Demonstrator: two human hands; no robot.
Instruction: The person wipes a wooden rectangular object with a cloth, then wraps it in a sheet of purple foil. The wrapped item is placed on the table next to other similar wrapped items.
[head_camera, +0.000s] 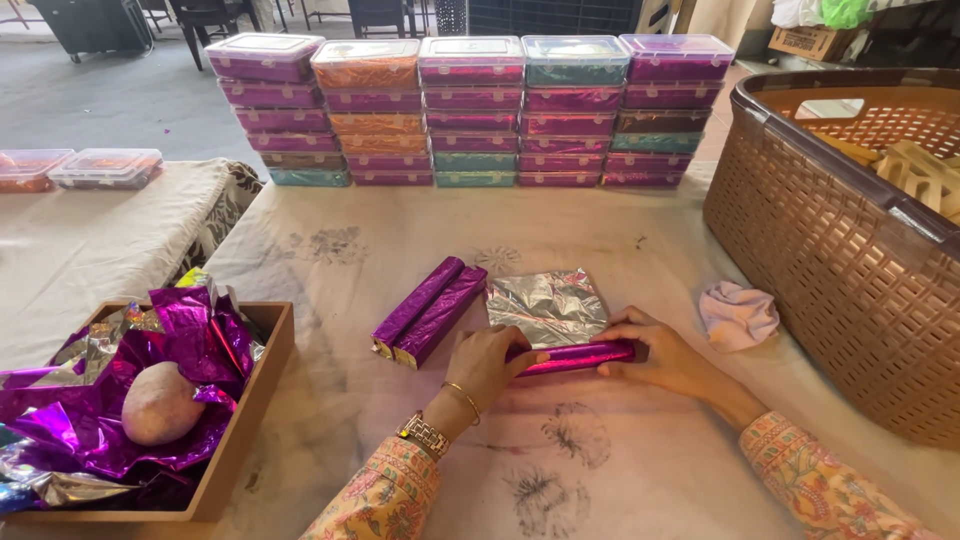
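Nearest the camera, the left hand (487, 362) and right hand (668, 358) pressed down on either end of a long bar (575, 356) half rolled in shiny magenta foil, its silver sheet (548, 305) spreading away across the pale cloth-covered table (400, 440). Just left lay two wrapped bars (430, 311), side by side. A wooden tray (243, 420) held crumpled foil; a woven brown basket (830, 260) crowded the right. Farther back, stacked lidded boxes (470, 110) formed a wall.

Non-task items on the cloth-covered table

Stacked lidded boxes (470, 110) are lined at back; brown basket (800, 230) right, wooden tray (250, 420) left, crumpled cloth (737, 314) nearby.
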